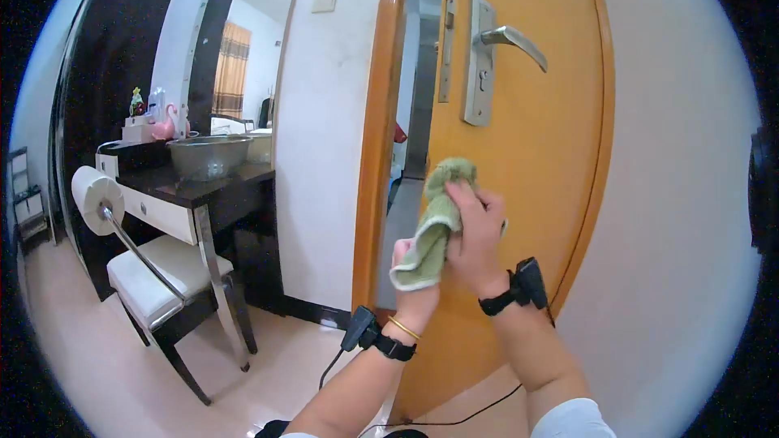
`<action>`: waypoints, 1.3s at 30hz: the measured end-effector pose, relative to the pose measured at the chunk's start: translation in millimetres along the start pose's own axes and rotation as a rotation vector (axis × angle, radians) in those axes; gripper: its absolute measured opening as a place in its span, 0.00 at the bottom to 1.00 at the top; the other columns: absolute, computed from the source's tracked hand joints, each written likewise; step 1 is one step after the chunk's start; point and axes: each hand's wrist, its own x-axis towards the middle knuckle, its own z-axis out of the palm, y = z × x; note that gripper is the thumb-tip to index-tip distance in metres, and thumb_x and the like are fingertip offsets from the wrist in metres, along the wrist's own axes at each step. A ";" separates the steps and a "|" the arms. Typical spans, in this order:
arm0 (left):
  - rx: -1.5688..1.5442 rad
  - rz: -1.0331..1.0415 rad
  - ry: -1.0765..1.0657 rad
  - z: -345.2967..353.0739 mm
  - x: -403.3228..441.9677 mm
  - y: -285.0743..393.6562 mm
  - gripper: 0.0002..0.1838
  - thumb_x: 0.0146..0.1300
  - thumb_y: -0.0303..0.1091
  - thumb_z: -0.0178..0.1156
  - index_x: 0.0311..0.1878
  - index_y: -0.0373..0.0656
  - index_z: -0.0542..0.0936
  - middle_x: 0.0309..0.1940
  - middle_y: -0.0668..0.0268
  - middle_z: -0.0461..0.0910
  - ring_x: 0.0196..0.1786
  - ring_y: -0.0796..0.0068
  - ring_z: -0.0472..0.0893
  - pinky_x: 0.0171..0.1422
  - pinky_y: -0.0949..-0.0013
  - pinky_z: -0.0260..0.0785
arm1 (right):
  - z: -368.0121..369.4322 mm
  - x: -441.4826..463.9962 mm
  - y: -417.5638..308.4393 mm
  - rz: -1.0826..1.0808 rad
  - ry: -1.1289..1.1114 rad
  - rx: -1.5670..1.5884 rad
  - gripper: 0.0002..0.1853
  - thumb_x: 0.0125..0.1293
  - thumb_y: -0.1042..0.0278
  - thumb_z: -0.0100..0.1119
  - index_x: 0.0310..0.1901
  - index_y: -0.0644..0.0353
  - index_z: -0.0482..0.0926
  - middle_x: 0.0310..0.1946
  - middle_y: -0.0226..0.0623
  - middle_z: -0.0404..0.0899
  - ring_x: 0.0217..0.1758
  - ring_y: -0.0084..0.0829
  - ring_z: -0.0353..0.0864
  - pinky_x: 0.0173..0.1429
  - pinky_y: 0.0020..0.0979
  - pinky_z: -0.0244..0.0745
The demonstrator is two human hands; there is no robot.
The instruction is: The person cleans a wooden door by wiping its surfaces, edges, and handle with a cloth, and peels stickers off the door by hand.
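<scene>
A green cloth with a pale edge is bunched between my two hands, in front of the partly open wooden door. My right hand grips the cloth from the right side, fingers bent over it. Most of my left hand is behind the cloth, its fingers wrapped round the lower left part. Above my hands are the metal lock plate and door handle, which neither hand touches. Both wrists wear black straps with small devices.
To the left stands a dark dressing table with a metal basin, below a mirror. A white-seated stool is beside it, with a paper roll on a metal stand. A black cable runs low in front.
</scene>
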 end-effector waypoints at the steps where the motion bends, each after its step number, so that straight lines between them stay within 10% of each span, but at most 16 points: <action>1: 0.036 -0.076 -0.010 -1.5 -0.1 4.0 0.07 0.73 0.30 0.56 0.45 0.36 0.74 0.37 0.53 0.79 0.40 0.50 0.79 0.48 0.55 0.72 | -2.9 15.1 -4.8 -0.043 0.050 -0.040 0.32 0.59 0.77 0.59 0.68 0.55 0.74 0.63 0.43 0.80 0.64 0.50 0.74 0.70 0.48 0.60; 17: 0.181 -0.106 -0.013 -1.2 -17.9 64.1 0.12 0.79 0.34 0.47 0.45 0.33 0.73 0.38 0.47 0.77 0.42 0.44 0.77 0.48 0.50 0.70 | -51.4 282.2 14.4 -0.066 0.344 -0.686 0.21 0.66 0.60 0.55 0.55 0.66 0.77 0.48 0.53 0.84 0.59 0.53 0.78 0.62 0.55 0.65; 20: 0.182 -0.144 -0.011 0.6 -19.0 66.4 0.12 0.79 0.33 0.47 0.45 0.33 0.73 0.38 0.47 0.77 0.42 0.44 0.77 0.48 0.51 0.70 | -47.2 326.1 51.1 0.017 0.254 -0.850 0.19 0.72 0.58 0.54 0.59 0.58 0.76 0.48 0.43 0.84 0.59 0.44 0.77 0.60 0.56 0.62; 21: 0.177 -0.161 -0.012 1.0 -18.6 67.0 0.12 0.79 0.33 0.47 0.45 0.33 0.73 0.38 0.47 0.77 0.42 0.45 0.77 0.48 0.51 0.70 | -51.8 300.1 12.3 0.051 0.268 -0.671 0.18 0.67 0.60 0.54 0.53 0.64 0.78 0.45 0.53 0.84 0.57 0.53 0.78 0.60 0.57 0.64; 30: 0.171 -0.113 -0.005 1.5 -13.7 53.7 0.10 0.78 0.31 0.46 0.47 0.33 0.73 0.41 0.46 0.78 0.46 0.41 0.77 0.51 0.48 0.70 | -34.1 84.0 -45.8 -0.091 0.170 -0.476 0.29 0.57 0.75 0.61 0.64 0.61 0.74 0.47 0.46 0.80 0.58 0.47 0.74 0.62 0.50 0.62; 39: 0.205 -0.168 -0.043 0.1 -16.3 56.6 0.10 0.76 0.30 0.46 0.48 0.31 0.73 0.42 0.42 0.77 0.46 0.36 0.76 0.52 0.45 0.68 | -39.0 75.2 -60.7 -0.076 0.064 -0.571 0.30 0.61 0.72 0.61 0.68 0.62 0.72 0.59 0.43 0.81 0.71 0.40 0.69 0.72 0.47 0.55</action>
